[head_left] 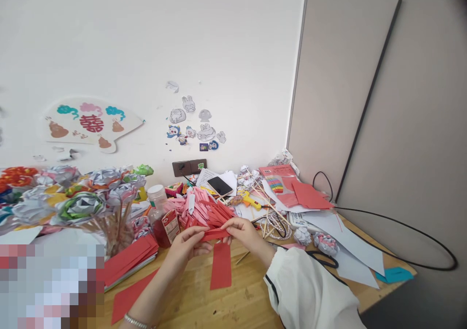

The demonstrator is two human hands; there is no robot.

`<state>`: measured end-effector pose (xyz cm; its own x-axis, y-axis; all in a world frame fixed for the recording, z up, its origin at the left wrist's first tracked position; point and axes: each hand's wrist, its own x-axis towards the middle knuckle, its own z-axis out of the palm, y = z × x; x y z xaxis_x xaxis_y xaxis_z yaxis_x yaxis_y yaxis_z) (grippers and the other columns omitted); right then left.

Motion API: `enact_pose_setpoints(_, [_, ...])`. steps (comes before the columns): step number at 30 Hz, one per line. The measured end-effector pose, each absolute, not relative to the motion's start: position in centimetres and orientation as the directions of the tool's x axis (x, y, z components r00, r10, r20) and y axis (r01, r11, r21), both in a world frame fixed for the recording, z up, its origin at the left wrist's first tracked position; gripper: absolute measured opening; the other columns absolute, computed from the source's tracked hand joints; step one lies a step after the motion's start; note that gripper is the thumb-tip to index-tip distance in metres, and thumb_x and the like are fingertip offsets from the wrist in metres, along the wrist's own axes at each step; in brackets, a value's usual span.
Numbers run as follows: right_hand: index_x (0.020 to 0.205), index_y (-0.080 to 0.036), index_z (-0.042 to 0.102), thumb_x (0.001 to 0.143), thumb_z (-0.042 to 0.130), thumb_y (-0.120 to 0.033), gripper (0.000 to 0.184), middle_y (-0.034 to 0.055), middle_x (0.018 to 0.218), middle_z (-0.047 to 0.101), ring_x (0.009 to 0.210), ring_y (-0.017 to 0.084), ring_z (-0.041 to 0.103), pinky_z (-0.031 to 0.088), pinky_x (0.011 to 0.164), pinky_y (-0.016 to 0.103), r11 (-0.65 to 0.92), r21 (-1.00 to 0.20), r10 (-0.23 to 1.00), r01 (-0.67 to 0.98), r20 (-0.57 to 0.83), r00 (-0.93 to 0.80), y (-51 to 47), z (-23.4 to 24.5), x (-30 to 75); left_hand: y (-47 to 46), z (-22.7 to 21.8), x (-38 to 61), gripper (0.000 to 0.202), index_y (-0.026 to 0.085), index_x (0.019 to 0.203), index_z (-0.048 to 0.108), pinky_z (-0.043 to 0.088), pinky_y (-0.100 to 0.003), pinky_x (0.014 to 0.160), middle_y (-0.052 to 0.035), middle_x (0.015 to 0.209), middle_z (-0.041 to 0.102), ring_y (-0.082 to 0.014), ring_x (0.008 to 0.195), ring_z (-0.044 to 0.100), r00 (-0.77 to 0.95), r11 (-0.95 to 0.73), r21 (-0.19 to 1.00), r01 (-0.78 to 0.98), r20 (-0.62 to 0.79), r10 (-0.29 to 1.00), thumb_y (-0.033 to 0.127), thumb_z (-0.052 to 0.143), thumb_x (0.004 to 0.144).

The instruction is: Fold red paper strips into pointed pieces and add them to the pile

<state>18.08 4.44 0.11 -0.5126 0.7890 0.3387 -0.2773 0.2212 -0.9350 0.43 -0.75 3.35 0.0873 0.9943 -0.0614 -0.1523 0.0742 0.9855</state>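
Note:
Both hands pinch a folded red paper strip (pixel 215 234) level above the wooden table (pixel 189 300). My left hand (pixel 189 244) grips its left end between thumb and fingers. At the right end my right hand (pixel 241 234) closes on it, fingertips partly hidden behind the paper. Below the hands a flat red paper strip (pixel 221 270) lies on the table. Just behind them sits a pile of pink and red folded strips (pixel 204 210). A larger red sheet (pixel 129 295) is partly covered by my left forearm.
A jar with red liquid (pixel 158 217) stands left of the pile, beside a stack of red paper (pixel 127 258). Paper flowers (pixel 80 202) crowd the far left. Behind are a phone (pixel 219 186) and a yellow glue gun (pixel 250 201). Black-handled scissors (pixel 323 259) lie right; a black cable (pixel 419 219) loops past the edge.

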Motion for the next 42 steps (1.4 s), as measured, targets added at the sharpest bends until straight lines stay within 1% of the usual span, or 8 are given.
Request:
enact_pose_setpoints(6, [0.083, -0.014, 0.058, 0.072, 0.049, -0.027, 0.019, -0.0001, 0.061, 0.057, 0.056, 0.011, 0.055, 0.043, 0.056, 0.024, 0.309, -0.939, 0.771, -0.154, 0.342, -0.537, 4.3, 0.2, 18.2, -0.8, 3.3, 1.2, 0.028, 0.015, 0.066, 0.053, 0.050, -0.027, 0.058, 0.0034, 0.058, 0.062, -0.0141, 0.052, 0.062, -0.038, 0.082, 0.995, -0.064, -0.084, 0.996, 0.035, 0.067, 0.053])
enact_pose_setpoints(10, [0.087, -0.016, 0.056, 0.073, 0.048, -0.025, 0.019, -0.0001, 0.064, 0.057, 0.060, 0.011, 0.055, 0.042, 0.056, 0.022, 0.384, -0.921, 0.786, -0.070, 0.366, -0.498, 4.0, 0.4, 18.3, -0.6, 2.8, 1.4, 0.029, 0.015, 0.065, 0.053, 0.051, -0.026, 0.055, 0.0032, 0.060, 0.061, -0.0147, 0.053, 0.062, -0.035, 0.038, 0.999, 0.010, -0.038, 0.999, 0.035, 0.067, 0.051])
enact_pose_setpoints(14, [0.081, -0.016, 0.060, 0.072, 0.050, -0.031, 0.020, 0.0026, 0.074, 0.060, 0.068, 0.013, 0.053, 0.040, 0.060, 0.022, 0.500, -0.860, 0.783, 0.102, 0.398, -0.478, 3.9, 0.3, 18.0, -0.6, 2.4, 1.7, 0.027, 0.014, 0.064, 0.054, 0.051, -0.026, 0.054, 0.0027, 0.060, 0.060, -0.0130, 0.052, 0.060, -0.011, -0.031, 0.997, 0.072, 0.032, 0.999, 0.036, 0.066, 0.052])
enact_pose_setpoints(18, [0.078, -0.016, 0.062, 0.071, 0.051, -0.032, 0.021, 0.0028, 0.074, 0.061, 0.068, 0.013, 0.053, 0.040, 0.061, 0.023, 0.525, -0.828, 0.779, 0.196, 0.375, -0.502, 3.9, 0.0, 17.6, -0.5, 2.2, 2.0, 0.028, 0.014, 0.064, 0.056, 0.052, -0.028, 0.055, 0.0015, 0.062, 0.061, -0.0140, 0.056, 0.060, -0.007, -0.059, 0.993, 0.105, 0.060, 0.998, 0.036, 0.066, 0.051])
enact_pose_setpoints(25, [0.071, -0.014, 0.062, 0.067, 0.056, -0.030, 0.017, 0.0007, 0.060, 0.056, 0.053, 0.010, 0.048, 0.036, 0.048, 0.019, 0.440, -0.880, 0.818, 0.179, 0.311, -0.484, 4.2, -0.4, 17.5, -0.5, 2.0, 1.9, 0.027, 0.014, 0.069, 0.056, 0.053, -0.030, 0.057, 0.0000, 0.063, 0.063, -0.0162, 0.062, 0.060, 0.021, -0.058, 0.994, 0.097, 0.056, 0.998, 0.034, 0.064, 0.054])
enact_pose_setpoints(31, [0.067, -0.014, 0.061, 0.066, 0.056, -0.034, 0.020, -0.0001, 0.058, 0.055, 0.051, 0.009, 0.048, 0.036, 0.047, 0.019, 0.420, -0.892, 0.812, 0.169, 0.286, -0.509, 4.5, -0.3, 17.8, -0.5, 2.2, 1.7, 0.025, 0.015, 0.069, 0.056, 0.053, -0.029, 0.056, 0.0007, 0.061, 0.063, -0.0166, 0.063, 0.061, 0.031, -0.068, 0.985, 0.157, 0.064, 0.997, 0.035, 0.062, 0.056])
enact_pose_setpoints(37, [0.068, -0.013, 0.058, 0.066, 0.056, -0.039, 0.026, -0.0015, 0.054, 0.053, 0.048, 0.009, 0.051, 0.038, 0.047, 0.020, 0.340, -0.936, 0.802, 0.093, 0.236, -0.549, 5.2, -0.1, 18.9, -0.4, 2.5, 0.8, 0.026, 0.015, 0.071, 0.055, 0.052, -0.029, 0.055, 0.0023, 0.058, 0.062, -0.0161, 0.056, 0.062, 0.003, -0.075, 0.989, 0.131, 0.075, 0.997, 0.034, 0.064, 0.055])
enact_pose_setpoints(42, [0.067, -0.013, 0.056, 0.068, 0.054, -0.037, 0.024, -0.0023, 0.055, 0.051, 0.048, 0.008, 0.051, 0.038, 0.046, 0.019, 0.355, -0.933, 0.803, 0.065, 0.269, -0.532, 5.2, -0.2, 18.9, -0.5, 2.8, 0.8, 0.028, 0.015, 0.074, 0.055, 0.052, -0.030, 0.055, 0.0004, 0.065, 0.063, -0.0169, 0.057, 0.063, 0.037, -0.051, 0.987, 0.150, 0.045, 0.998, 0.038, 0.060, 0.059])
